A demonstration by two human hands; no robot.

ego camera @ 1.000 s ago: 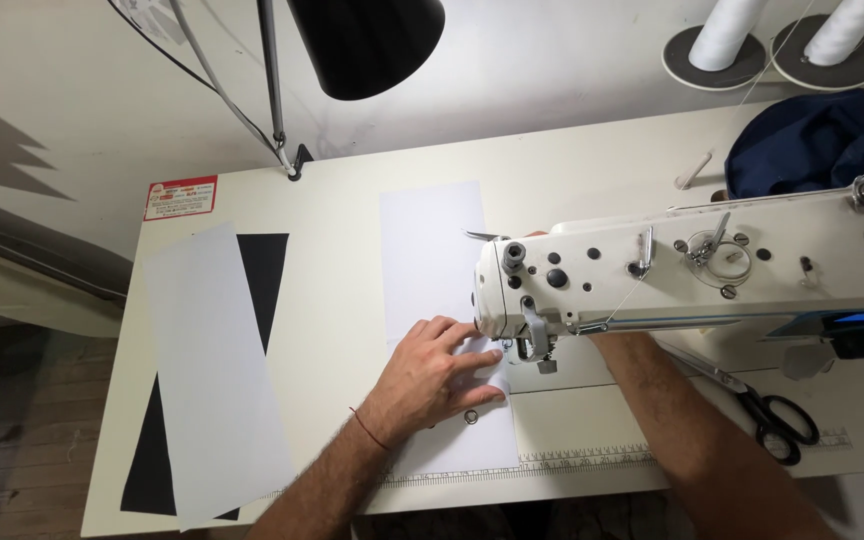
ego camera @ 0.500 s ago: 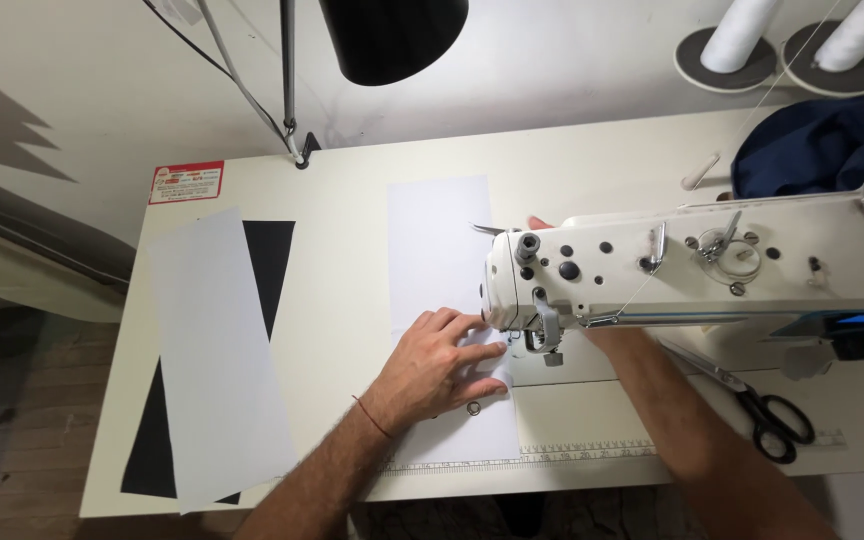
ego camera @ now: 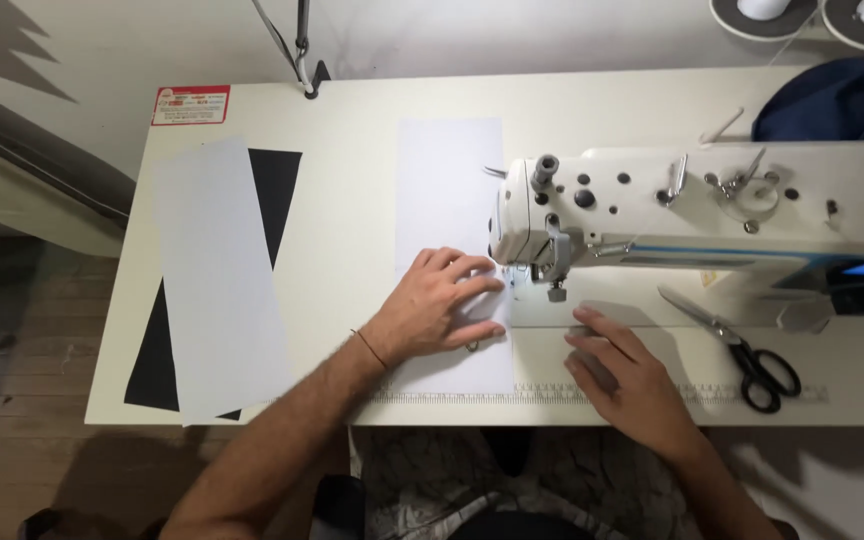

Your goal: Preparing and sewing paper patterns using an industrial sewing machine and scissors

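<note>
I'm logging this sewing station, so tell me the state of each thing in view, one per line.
White fabric strip: flat, running under the machine head, pinned by the left hand.
Left hand: palm down, fingers spread on the strip.
Right hand: flat on the table, holding nothing.
Sewing machine: upright; needle position cannot be told.
Scissors: closed, lying flat.
White panel: flat, overlapping a black panel.
</note>
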